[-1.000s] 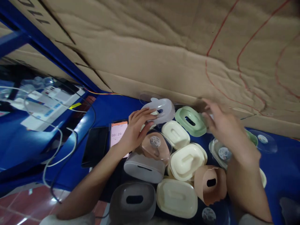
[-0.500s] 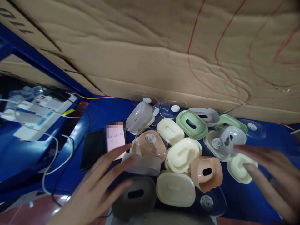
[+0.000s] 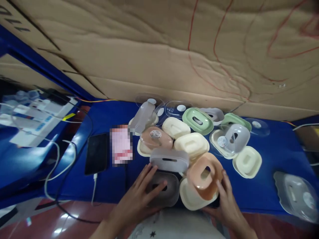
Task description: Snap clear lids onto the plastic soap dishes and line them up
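A heap of oval plastic soap-box parts lies on the blue table (image 3: 274,156). My left hand (image 3: 139,196) rests with spread fingers on a dark grey piece (image 3: 168,187) at the near edge. Just above it sits a light grey piece (image 3: 169,160). My right hand (image 3: 225,199) curls round the right side of a peach piece with a slot (image 3: 204,174), which sits on a cream lid (image 3: 193,199). Behind them lie more cream lids (image 3: 191,144), a green piece (image 3: 197,120) and a peach lid under a clear cover (image 3: 156,136).
A black phone (image 3: 96,153) and a second phone with a lit screen (image 3: 121,145) lie left of the heap. White cables (image 3: 56,156) run at the far left. A grey piece (image 3: 296,196) lies at the right edge. Creased cardboard (image 3: 174,56) rises behind the table.
Both hands have drawn back from the far pieces to the near edge. The left now lies on the dark grey piece and the right holds the peach piece.
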The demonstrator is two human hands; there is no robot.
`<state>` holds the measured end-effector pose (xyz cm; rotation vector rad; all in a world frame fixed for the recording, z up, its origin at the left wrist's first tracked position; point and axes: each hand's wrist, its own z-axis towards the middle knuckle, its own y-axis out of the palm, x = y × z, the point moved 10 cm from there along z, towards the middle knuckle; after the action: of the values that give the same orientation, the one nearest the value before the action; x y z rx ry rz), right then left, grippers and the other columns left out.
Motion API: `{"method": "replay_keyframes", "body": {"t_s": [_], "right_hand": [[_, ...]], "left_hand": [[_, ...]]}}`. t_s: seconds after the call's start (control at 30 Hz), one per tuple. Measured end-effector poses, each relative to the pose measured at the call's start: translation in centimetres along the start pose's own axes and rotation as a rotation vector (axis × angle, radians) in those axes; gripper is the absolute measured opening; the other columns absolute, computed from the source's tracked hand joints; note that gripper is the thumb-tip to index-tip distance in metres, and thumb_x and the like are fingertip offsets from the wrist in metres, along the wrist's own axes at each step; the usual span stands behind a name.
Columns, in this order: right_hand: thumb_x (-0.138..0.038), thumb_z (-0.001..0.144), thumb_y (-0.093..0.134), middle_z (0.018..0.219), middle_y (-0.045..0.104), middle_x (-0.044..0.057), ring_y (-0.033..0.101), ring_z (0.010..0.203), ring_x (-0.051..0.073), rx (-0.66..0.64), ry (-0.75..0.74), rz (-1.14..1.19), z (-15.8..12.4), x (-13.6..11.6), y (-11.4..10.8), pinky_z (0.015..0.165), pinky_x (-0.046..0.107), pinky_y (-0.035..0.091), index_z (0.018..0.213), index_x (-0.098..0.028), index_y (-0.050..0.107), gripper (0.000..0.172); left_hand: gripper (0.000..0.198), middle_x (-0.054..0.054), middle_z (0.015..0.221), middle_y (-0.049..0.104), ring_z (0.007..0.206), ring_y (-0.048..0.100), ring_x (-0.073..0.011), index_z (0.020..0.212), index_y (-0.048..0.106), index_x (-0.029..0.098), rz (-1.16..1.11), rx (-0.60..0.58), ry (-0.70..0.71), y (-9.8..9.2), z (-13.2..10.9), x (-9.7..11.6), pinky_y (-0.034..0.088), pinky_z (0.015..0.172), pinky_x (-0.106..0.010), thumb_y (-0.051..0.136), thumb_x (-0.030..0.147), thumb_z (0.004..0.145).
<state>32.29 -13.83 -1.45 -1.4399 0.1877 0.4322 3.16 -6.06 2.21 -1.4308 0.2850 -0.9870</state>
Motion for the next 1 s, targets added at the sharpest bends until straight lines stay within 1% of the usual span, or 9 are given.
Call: {"method": "replay_keyframes", "body": {"t_s": [0.13,0.27,0.37,0.47,0.6,0.73,0.87,0.93,1.0], "right_hand": [[-0.023,0.079,0.085,0.179,0.008,0.011,0.04,0.151,0.056,0.101,-0.145,0.006,3.3,-2.0,-0.8,0.106,0.077,0.055,0.17,-0.051,0.011,0.121],[-0.008,0.081,0.076,0.177,0.011,0.001,0.036,0.155,0.053,0.222,-0.246,-0.081,6.2,-2.2,-2.3,0.11,0.075,0.054,0.163,-0.058,0.031,0.105],[-0.007,0.082,0.077,0.17,0.024,0.001,0.037,0.155,0.049,0.277,-0.305,-0.201,9.2,-1.9,-3.9,0.114,0.072,0.052,0.154,-0.06,0.046,0.095],[-0.008,0.085,0.078,0.168,0.027,0.002,0.031,0.157,0.048,0.36,-0.35,-0.255,13.0,-1.9,-6.6,0.119,0.072,0.046,0.151,-0.055,0.052,0.085],[-0.019,0.094,0.072,0.174,0.014,0.003,0.021,0.161,0.047,0.503,-0.321,-0.166,18.8,-2.3,-11.0,0.126,0.072,0.034,0.156,-0.042,0.05,0.069],[-0.035,0.099,0.07,0.177,0.007,0.012,0.016,0.164,0.046,0.394,-0.215,-0.068,23.9,-2.3,-12.3,0.129,0.068,0.029,0.159,-0.029,0.045,0.065],[-0.051,0.099,0.069,0.18,0.004,0.011,0.015,0.164,0.045,0.362,-0.184,-0.053,22.9,-1.5,-14.0,0.128,0.069,0.029,0.162,-0.03,0.041,0.071],[-0.054,0.1,0.067,0.18,0.012,0.009,0.022,0.163,0.046,0.341,-0.126,-0.093,19.6,0.7,-15.2,0.128,0.07,0.029,0.162,-0.034,0.044,0.069],[-0.058,0.1,0.063,0.173,0.035,0.006,0.038,0.156,0.044,0.357,0.032,-0.116,14.7,4.5,-16.7,0.125,0.067,0.036,0.156,-0.042,0.054,0.059]], "left_hand": [[0.102,-0.017,0.178,0.02,0.157,0.037,-0.0468,0.165,0.04,0.037,0.069,0.089,0.042,0.0,1.9,0.2,0.055,0.113,-0.063,0.094,0.038,0.079],[0.074,-0.021,0.171,0.037,0.155,0.042,-0.045,0.155,0.054,0.03,0.177,0.181,0.072,-1.0,4.2,-0.1,0.051,0.117,-0.064,0.086,0.035,0.089],[0.064,-0.021,0.166,0.044,0.155,0.043,-0.0422,0.151,0.057,0.028,0.261,0.25,0.083,-2.2,6.7,-0.4,0.046,0.121,-0.062,0.082,0.033,0.093],[0.065,-0.021,0.164,0.045,0.155,0.043,-0.0407,0.152,0.056,0.027,0.307,0.325,0.088,-4.0,9.8,-0.8,0.044,0.124,-0.06,0.081,0.039,0.093],[0.066,-0.02,0.17,0.037,0.155,0.041,-0.0429,0.15,0.057,0.028,0.292,0.443,-0.008,-6.8,14.4,-3.1,0.043,0.122,-0.06,0.079,0.051,0.093],[0.071,-0.023,0.175,0.026,0.157,0.036,-0.0461,0.152,0.055,0.021,0.22,0.466,-0.097,-7.9,17.7,-5.7,0.039,0.123,-0.062,0.074,0.059,0.094],[0.067,-0.022,0.174,0.027,0.158,0.034,-0.0453,0.157,0.05,0.023,0.223,0.438,-0.121,-7.7,17.5,-5.4,0.035,0.125,-0.065,0.07,0.05,0.1],[0.065,-0.023,0.172,0.03,0.158,0.036,-0.0438,0.157,0.048,0.022,0.233,0.457,-0.089,-7.7,16.1,-3.8,0.034,0.126,-0.064,0.071,0.042,0.1],[0.063,-0.024,0.17,0.033,0.157,0.038,-0.0425,0.156,0.049,0.02,0.227,0.452,-0.037,-7.3,14.4,-1.8,0.034,0.126,-0.063,0.072,0.033,0.099]]}}
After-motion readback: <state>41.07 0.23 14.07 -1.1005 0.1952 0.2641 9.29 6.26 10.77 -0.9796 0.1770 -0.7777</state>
